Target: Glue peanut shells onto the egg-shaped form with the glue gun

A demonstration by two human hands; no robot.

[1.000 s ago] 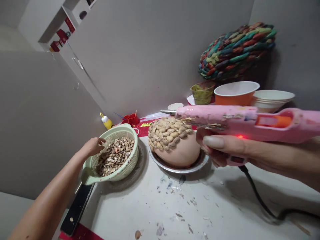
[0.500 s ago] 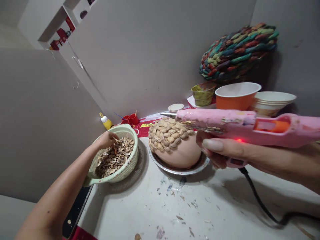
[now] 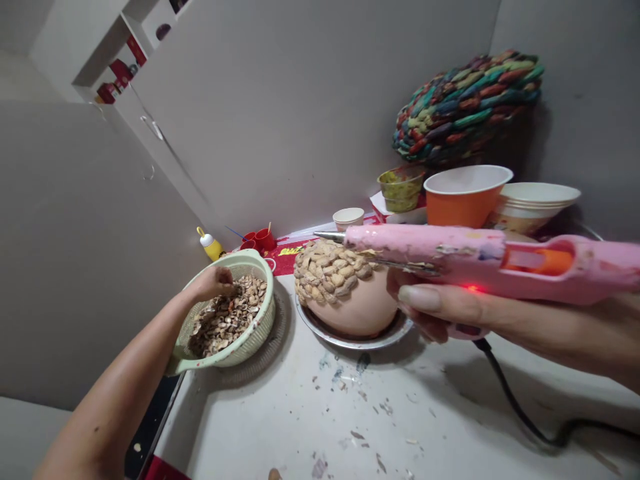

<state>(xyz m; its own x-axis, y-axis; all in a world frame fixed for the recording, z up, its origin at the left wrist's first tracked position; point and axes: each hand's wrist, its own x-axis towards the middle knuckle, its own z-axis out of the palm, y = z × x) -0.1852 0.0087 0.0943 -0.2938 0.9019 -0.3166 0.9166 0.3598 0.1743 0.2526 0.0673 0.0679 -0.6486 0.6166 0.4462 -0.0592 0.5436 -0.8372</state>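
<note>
My right hand (image 3: 450,310) grips a pink hot glue gun (image 3: 475,257) with a red light on; its metal nozzle points left above the dome. That peach-coloured dome (image 3: 353,303), its top covered with glued peanut shells, rests on a metal plate (image 3: 350,338). My left hand (image 3: 215,283) reaches into a pale green colander (image 3: 250,330) full of peanut shells, fingers curled down among them. Whether they hold a shell is hidden.
The gun's black cord (image 3: 520,413) trails right over the white table (image 3: 300,433), which bears glue flecks. Behind stand an orange bowl (image 3: 463,200), stacked bowls (image 3: 537,203), a small paper cup (image 3: 349,218), red cups (image 3: 260,239), a yellow bottle (image 3: 210,245) and a braided multicoloured mat (image 3: 465,107).
My left hand moved from the colander's near rim into the shells and its fingers curled. The glue gun stayed almost still.
</note>
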